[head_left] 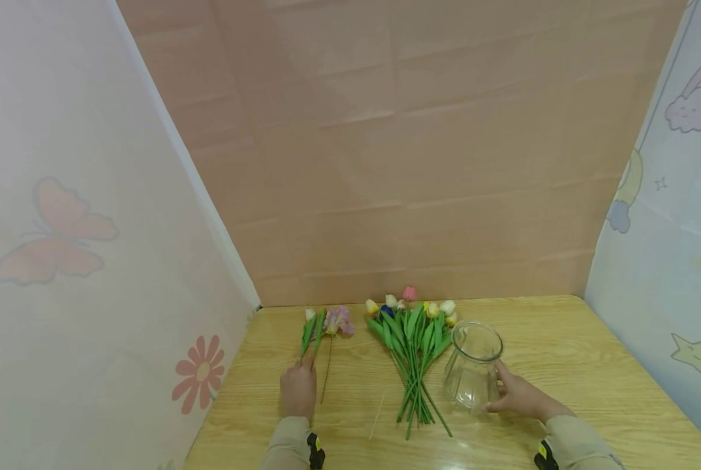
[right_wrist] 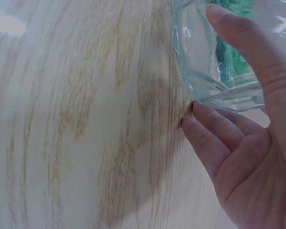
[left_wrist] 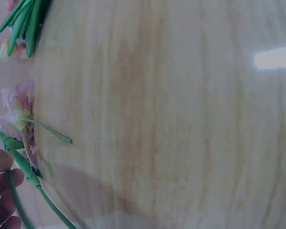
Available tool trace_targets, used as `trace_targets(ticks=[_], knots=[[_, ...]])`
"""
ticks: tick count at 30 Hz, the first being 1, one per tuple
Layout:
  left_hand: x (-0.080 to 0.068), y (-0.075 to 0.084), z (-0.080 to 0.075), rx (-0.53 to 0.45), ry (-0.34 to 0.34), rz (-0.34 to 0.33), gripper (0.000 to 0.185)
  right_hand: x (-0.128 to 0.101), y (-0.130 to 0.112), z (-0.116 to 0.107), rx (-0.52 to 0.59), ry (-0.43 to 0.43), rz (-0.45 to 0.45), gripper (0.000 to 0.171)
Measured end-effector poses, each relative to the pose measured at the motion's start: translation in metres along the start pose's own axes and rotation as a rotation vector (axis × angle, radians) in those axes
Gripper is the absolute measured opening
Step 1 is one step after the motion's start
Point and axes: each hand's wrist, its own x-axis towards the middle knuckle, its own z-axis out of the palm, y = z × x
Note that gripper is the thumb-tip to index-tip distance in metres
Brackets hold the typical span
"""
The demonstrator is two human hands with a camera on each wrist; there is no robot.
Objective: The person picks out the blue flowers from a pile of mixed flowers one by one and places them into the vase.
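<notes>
My left hand [head_left: 299,390] grips green stems at the left of the table, with a white tulip [head_left: 310,314] and green leaves beyond the fingers. Just right of it lies a purple flower [head_left: 339,321] on a thin stem. In the left wrist view, a green stem [left_wrist: 20,202] passes through the curled fingers [left_wrist: 5,207]. On the right, my right hand [head_left: 521,395] holds a clear glass vase [head_left: 470,378] low on its side. The right wrist view shows the thumb [right_wrist: 248,40] along the glass and the other fingers at its base.
A bunch of tulips [head_left: 412,339] in white, yellow, pink and blue lies mid-table, its stems crossing toward the front. A thin pale strip [head_left: 377,415] lies left of the stems. Printed panels stand left and right, and a brown sheet [head_left: 421,163] hangs behind the table.
</notes>
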Motion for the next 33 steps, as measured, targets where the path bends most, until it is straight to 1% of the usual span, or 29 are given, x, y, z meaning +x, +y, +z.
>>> trace_targets(ticks=[2,4,6,9,13,16,19,21,22,24,25,28,31,33], knots=[[-0.003,-0.002,0.004,0.032,-0.084,-0.006,0.015,0.000,0.000,0.000,0.000,0.000,-0.004,0.116],[-0.006,-0.005,0.008,0.063,-0.166,-0.006,0.017,0.000,0.001,0.000,-0.003,0.003,-0.007,0.116],[-0.009,-0.007,0.011,0.078,-0.215,-0.004,0.022,0.000,0.002,0.000,-0.007,0.004,-0.012,0.116],[-0.013,-0.010,0.013,0.097,-0.247,0.003,0.029,0.000,0.003,0.001,-0.009,0.007,-0.023,0.116],[-0.012,-0.009,0.011,0.071,-0.262,-0.003,0.027,0.000,0.003,0.001,-0.006,0.009,-0.030,0.118],[-0.005,-0.006,0.011,0.039,-0.249,-0.013,0.021,0.001,0.002,0.001,-0.007,0.012,-0.031,0.119],[0.007,0.002,0.008,0.032,-0.188,0.003,0.012,0.001,0.001,0.000,-0.012,0.011,-0.034,0.118],[0.017,0.010,0.005,0.048,-0.131,0.040,0.011,0.001,0.001,0.000,-0.013,0.009,-0.036,0.117],[0.022,0.017,0.000,0.045,-0.105,0.059,0.010,0.001,0.001,0.000,-0.013,0.008,-0.036,0.116],[0.034,0.031,-0.012,0.041,-0.074,0.097,0.013,0.000,0.001,-0.001,-0.014,0.006,-0.033,0.114],[0.039,0.038,-0.016,0.048,-0.062,0.128,0.016,0.000,0.001,-0.001,-0.013,0.004,-0.031,0.114],[0.050,0.062,-0.033,0.041,-0.045,0.184,0.019,0.000,0.002,-0.001,0.002,-0.001,-0.020,0.116],[0.056,0.084,-0.041,0.010,-0.006,0.248,0.018,0.000,0.002,-0.001,0.018,-0.005,-0.020,0.118],[0.058,0.097,-0.043,-0.005,0.039,0.301,0.016,0.000,0.002,0.000,0.026,-0.009,-0.031,0.118]])
